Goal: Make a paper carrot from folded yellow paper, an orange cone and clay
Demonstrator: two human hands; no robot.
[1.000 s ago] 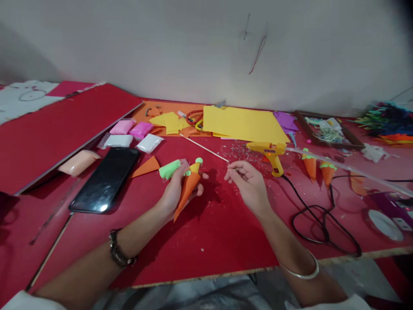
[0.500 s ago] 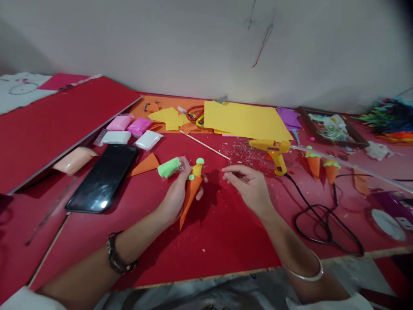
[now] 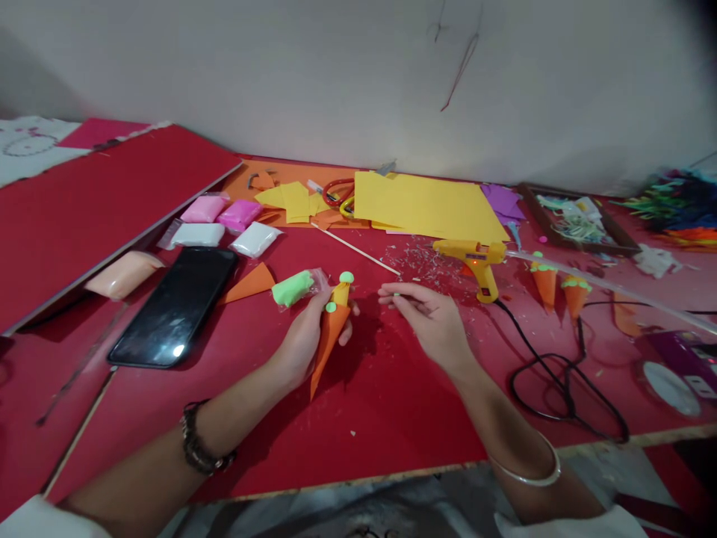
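Note:
My left hand (image 3: 302, 336) is closed around an orange paper cone (image 3: 329, 340), its point toward me. A yellow piece (image 3: 340, 294) stands out of the cone's top, with a light green clay dot on its tip and another at the cone's rim. My right hand (image 3: 429, 317) hovers to the right, thumb and fingers pinching a tiny bit of green clay (image 3: 396, 295). Just beyond my left hand lies a packet of light green clay (image 3: 293, 288). Two similar orange cones with green tops, one cone (image 3: 543, 284) behind the other, rest at the right.
A yellow glue gun (image 3: 473, 258), its red light on, stands right of centre with a looping black cord (image 3: 560, 381). A phone (image 3: 176, 306) and several clay packets (image 3: 196, 235) are at left. Yellow sheets (image 3: 431, 202), scissors (image 3: 339, 193) and a thin stick (image 3: 355, 248) lie behind.
My right hand's fingers have shifted slightly, and the green clay bit shows more between them. The left hand keeps the cone in nearly the same place.

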